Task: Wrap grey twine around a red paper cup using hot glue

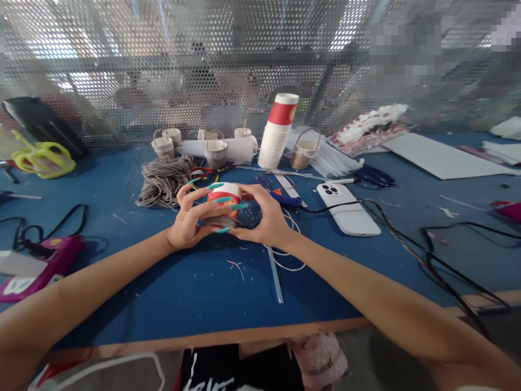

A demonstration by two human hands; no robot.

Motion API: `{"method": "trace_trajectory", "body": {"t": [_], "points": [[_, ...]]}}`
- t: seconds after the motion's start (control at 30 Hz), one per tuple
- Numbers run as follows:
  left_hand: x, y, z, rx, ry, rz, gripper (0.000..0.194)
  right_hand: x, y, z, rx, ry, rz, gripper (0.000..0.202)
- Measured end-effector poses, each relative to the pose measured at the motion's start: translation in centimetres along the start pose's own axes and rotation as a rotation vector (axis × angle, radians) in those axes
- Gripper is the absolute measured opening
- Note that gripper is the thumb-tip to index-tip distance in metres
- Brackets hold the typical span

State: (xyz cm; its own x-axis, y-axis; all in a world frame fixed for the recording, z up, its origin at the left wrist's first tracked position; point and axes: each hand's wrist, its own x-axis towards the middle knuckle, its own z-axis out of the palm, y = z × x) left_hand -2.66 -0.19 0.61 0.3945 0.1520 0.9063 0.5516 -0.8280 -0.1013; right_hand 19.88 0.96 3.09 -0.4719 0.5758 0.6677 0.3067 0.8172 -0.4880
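Blue table [183, 293] — paper cup [230, 189] between fingers [205, 208]

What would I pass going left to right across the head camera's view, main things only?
Dark bottle, gray yarn, held red-and-white cup, stack of cups, white phone, white board.
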Motion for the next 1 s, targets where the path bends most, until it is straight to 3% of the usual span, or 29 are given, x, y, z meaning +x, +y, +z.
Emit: {"method": "trace_trajectory", "body": {"t": [0.27,0.37,0.47,0.6,0.63,0.87,1.0], "points": [[1.2,0.5,-0.6,0.0,-0.119,0.252,0.038,-0.5,-0.2,0.1,-0.097,-0.025,-0.092,0.079],[1.6,0.8,-0.6,-0.037,-0.221,0.309,0.034,-0.4,-0.2,0.3,-0.132,-0.086,-0.099,0.084],[1.4,0.8,-0.6,-0.052,-0.25,0.296,0.04,-0.2,-0.5,0.2,-0.142,-0.122,-0.084,0.085],[0.4,0.3,-0.5,-0.09,-0.004,0.179,0.052,-0.1,-0.4,-0.1,-0.109,-0.161,-0.014,0.084],[0.2,0.2,-0.5,-0.08,0.011,0.146,0.053,-0.1,-0.2,-0.1,-0.089,-0.182,-0.017,0.084],[-0.3,-0.3,-0.8,-0.059,-0.071,0.172,0.047,-0.1,1.2,-0.2,0.144,-0.219,0.038,0.086],[-0.5,-0.6,-1.0,-0.03,-0.19,0.178,0.046,-0.2,1.0,-0.2,0.164,-0.23,0.039,0.087]]}}
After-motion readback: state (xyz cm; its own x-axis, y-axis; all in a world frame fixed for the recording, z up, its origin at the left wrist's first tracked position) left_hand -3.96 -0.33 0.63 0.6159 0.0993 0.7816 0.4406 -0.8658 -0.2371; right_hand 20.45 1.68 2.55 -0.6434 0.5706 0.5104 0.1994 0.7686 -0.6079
